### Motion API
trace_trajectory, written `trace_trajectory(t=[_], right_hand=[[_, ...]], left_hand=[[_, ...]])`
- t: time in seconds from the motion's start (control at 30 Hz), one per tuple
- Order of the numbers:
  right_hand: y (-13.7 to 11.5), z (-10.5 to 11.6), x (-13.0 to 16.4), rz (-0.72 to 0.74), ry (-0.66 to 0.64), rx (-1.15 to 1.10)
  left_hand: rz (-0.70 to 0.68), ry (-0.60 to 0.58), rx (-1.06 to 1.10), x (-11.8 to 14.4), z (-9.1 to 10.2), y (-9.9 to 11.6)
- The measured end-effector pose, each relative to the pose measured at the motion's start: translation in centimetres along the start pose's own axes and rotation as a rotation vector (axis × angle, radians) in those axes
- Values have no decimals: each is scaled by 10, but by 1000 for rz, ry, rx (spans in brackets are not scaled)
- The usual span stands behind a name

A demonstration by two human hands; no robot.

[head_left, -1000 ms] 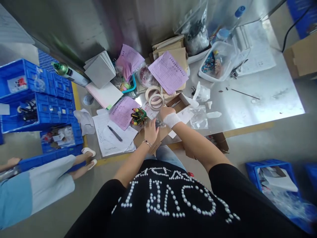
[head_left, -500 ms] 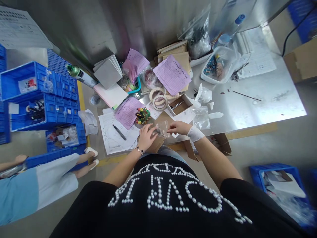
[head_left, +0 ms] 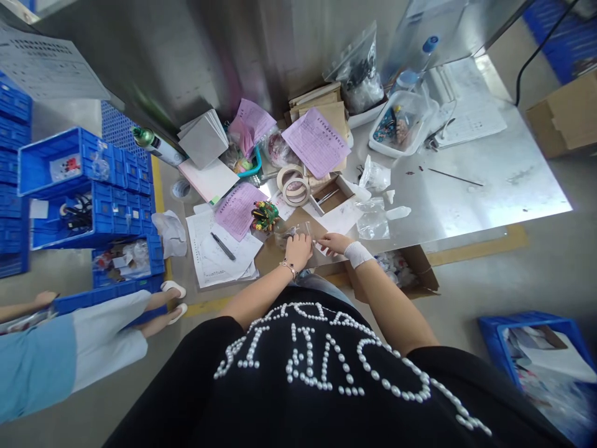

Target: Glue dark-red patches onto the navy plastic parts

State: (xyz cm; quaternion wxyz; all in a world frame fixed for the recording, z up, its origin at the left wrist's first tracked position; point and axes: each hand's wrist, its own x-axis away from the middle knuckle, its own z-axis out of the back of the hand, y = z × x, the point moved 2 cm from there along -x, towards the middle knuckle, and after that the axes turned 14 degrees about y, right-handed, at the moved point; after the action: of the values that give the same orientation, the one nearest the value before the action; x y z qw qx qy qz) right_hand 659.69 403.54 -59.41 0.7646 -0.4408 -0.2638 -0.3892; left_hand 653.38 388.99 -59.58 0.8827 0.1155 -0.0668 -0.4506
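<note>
A small clear plastic bag (head_left: 301, 229) lies over brown cardboard (head_left: 273, 256) at the table's near edge, with something dark inside its left part. My left hand (head_left: 298, 251) is closed on the bag's near edge, its fingers bent over the plastic. Just to the right, my right hand (head_left: 334, 242) is pinched, its fingertips pointing at the left hand; what lies between them is too small to make out. A bundle of green, yellow and red pieces (head_left: 265, 216) sits behind the bag.
Two tape rolls (head_left: 295, 186) and a small open box (head_left: 332, 195) stand behind my hands. Papers with a black pen (head_left: 223, 246) lie left; clear plastic bags (head_left: 373, 219) lie right. Blue bins (head_left: 93, 211) and another person (head_left: 84, 348) are at the left.
My left hand has shifted right across the bag, towards my right hand. The right hand no longer holds the bag's right edge and is slightly apart from it. The camera view has shifted slightly.
</note>
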Motion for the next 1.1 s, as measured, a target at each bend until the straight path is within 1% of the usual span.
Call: trace_trajectory(t=[0.1, 0.23, 0.3, 0.4, 0.53, 0.63, 0.77, 0.83, 0.9, 1.0, 1.1], right_hand=[[-7, -8, 1, -12, -67, -34], [-18, -10, 2, 1, -98, -62], [-24, -8, 5, 35, -101, -85], [-33, -5, 16, 124, -99, -130], [-43, 2, 33, 252, -57, -121], [-48, 8, 46, 336, 13, -46], [-53, 9, 63, 448, 122, 92], [-55, 5, 70, 494, 161, 169], [-56, -2, 74, 528, 182, 233], [-54, -10, 77, 553, 180, 289], [-50, -12, 76, 561, 165, 300]], left_hand=[[-14, -20, 4, 7, 1, -7], [-38, 9, 96, 16, 12, -18], [-39, 54, 178, 22, 21, -22], [-20, 133, 342, 32, 33, -27], [57, 222, 606, 46, 44, -24], [188, 294, 816, 52, 49, -18], [488, 374, 1075, 52, 46, -10], [614, 365, 1187, 50, 42, -8], [707, 330, 1275, 48, 39, -8], [818, 272, 1360, 50, 37, -9], [899, 231, 1407, 53, 37, -11]])
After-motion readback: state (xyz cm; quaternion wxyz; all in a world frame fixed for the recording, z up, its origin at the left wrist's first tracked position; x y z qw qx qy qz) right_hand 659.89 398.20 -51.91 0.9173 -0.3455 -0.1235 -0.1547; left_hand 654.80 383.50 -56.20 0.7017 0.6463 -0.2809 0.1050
